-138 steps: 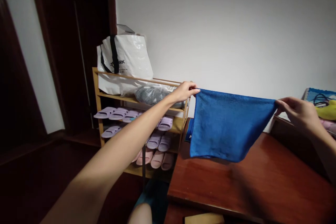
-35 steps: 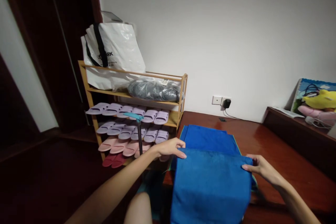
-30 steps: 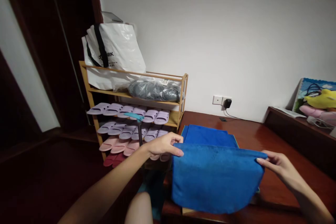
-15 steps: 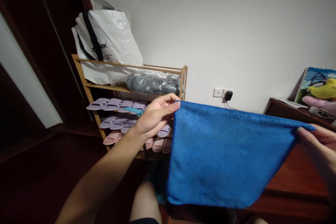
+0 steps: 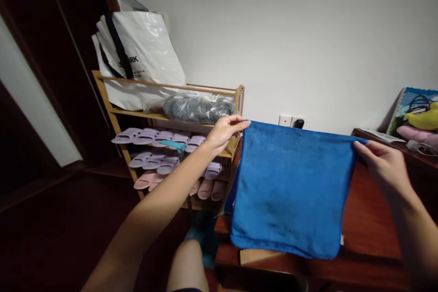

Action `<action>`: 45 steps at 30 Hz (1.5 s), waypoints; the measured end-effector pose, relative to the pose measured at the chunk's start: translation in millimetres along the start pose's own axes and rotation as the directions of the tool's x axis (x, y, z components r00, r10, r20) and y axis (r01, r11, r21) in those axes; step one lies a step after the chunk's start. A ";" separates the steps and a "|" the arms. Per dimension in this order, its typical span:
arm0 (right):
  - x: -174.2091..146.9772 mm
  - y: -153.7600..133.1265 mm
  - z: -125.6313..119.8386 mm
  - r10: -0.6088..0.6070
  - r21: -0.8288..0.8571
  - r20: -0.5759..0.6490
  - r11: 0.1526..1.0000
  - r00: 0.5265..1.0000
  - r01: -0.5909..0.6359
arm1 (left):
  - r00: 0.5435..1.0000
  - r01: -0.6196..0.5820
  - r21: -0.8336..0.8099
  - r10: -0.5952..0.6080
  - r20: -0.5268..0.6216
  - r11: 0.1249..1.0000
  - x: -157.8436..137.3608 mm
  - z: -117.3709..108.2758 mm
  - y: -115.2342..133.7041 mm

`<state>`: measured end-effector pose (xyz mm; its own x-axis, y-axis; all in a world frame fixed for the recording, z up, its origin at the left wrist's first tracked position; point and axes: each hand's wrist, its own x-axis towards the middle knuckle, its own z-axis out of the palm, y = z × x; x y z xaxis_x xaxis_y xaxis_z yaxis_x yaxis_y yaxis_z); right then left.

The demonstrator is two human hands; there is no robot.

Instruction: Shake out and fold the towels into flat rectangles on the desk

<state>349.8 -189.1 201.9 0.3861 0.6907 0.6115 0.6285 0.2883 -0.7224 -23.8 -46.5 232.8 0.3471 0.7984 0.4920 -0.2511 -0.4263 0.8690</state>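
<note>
A blue cloth (image 5: 294, 187) hangs spread out between my two hands, its top edge pulled nearly straight. My left hand (image 5: 227, 133) pinches the upper left corner between thumb and fingers. At the upper right corner, my right hand (image 5: 385, 157) is closed on the cloth in the same way. Darker patches mark the fabric, and a small white tag shows at its lower right edge. Behind and below the cloth lies a reddish-brown wooden table (image 5: 369, 219), partly hidden by it.
A wooden shoe rack (image 5: 118, 130) on the left holds purple slippers (image 5: 147, 136) and pink slippers (image 5: 206, 189). A white bag (image 5: 147, 45) stands on top beside a plastic-wrapped grey bundle (image 5: 191, 108). Wall sockets (image 5: 285, 120) are behind the cloth. Plush toys (image 5: 422, 118) sit at right.
Both hands have shifted the cloth away from me and slightly up. My right hand has come inward, and the cloth now hangs squarer, uncovering more of the table.
</note>
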 end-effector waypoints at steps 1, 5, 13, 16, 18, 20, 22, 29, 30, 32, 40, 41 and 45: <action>7.7 10.7 7.3 0.032 0.014 0.030 0.999 0.999 -0.032 | 0.999 0.030 0.052 -0.029 -0.016 0.998 8.4 -0.4 -12.4; 30.1 56.1 38.9 0.098 -0.013 0.112 0.995 0.989 -0.097 | 0.984 0.174 0.190 -0.162 -0.080 0.966 38.8 0.4 -60.9; 64.2 126.5 92.7 0.151 -0.197 0.210 0.974 0.966 -0.109 | 0.964 0.264 0.475 -0.211 -0.163 0.839 84.4 0.6 -140.0; 58.8 149.0 126.8 0.183 -0.349 0.190 0.931 0.965 -0.107 | 0.971 0.238 0.646 -0.165 -0.173 0.725 84.5 10.1 -170.8; 43.1 164.1 156.2 0.183 -0.439 0.198 0.895 0.963 -0.080 | 0.984 0.176 0.752 -0.129 -0.121 0.635 75.4 19.5 -196.4; 22.5 179.0 182.1 0.172 -0.487 0.295 0.874 0.940 -0.008 | 0.988 0.095 0.830 -0.154 -0.011 0.550 61.1 25.7 -225.3; 4.3 193.6 196.4 0.177 -0.499 0.425 0.864 0.887 0.067 | 0.968 0.038 0.879 -0.237 0.086 0.475 46.2 24.8 -252.5; -6.8 222.9 182.9 0.274 -0.608 0.502 0.786 0.820 0.109 | 0.914 -0.064 0.960 -0.371 0.165 0.272 35.3 8.2 -275.9; -5.5 221.6 182.3 0.276 -0.618 0.501 0.778 0.820 0.116 | 0.918 -0.090 0.963 -0.354 0.180 0.254 36.0 13.6 -269.5; -3.4 215.1 183.3 0.269 -0.631 0.498 0.765 0.824 0.131 | 0.914 -0.183 0.953 -0.316 0.255 0.241 32.7 32.6 -252.9; -66.1 151.3 145.3 0.133 -0.535 0.612 0.795 0.779 0.284 | 0.617 -0.529 0.644 -0.270 0.739 0.552 -90.5 68.5 -159.6; -85.5 143.2 135.3 0.104 -0.439 0.701 0.842 0.705 0.313 | 0.584 -0.527 0.609 -0.268 0.766 0.592 -108.3 57.8 -148.8; -141.6 123.7 108.5 0.142 -0.443 0.726 0.844 0.672 0.301 | 0.647 -0.433 0.693 -0.337 0.685 0.577 -144.0 19.6 -126.2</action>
<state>299.6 -179.3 -9.0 -0.1420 0.9871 0.0745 0.9462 0.1574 -0.2828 -24.3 -116.0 53.3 0.9275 0.3687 0.0614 0.3307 -0.8860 0.3250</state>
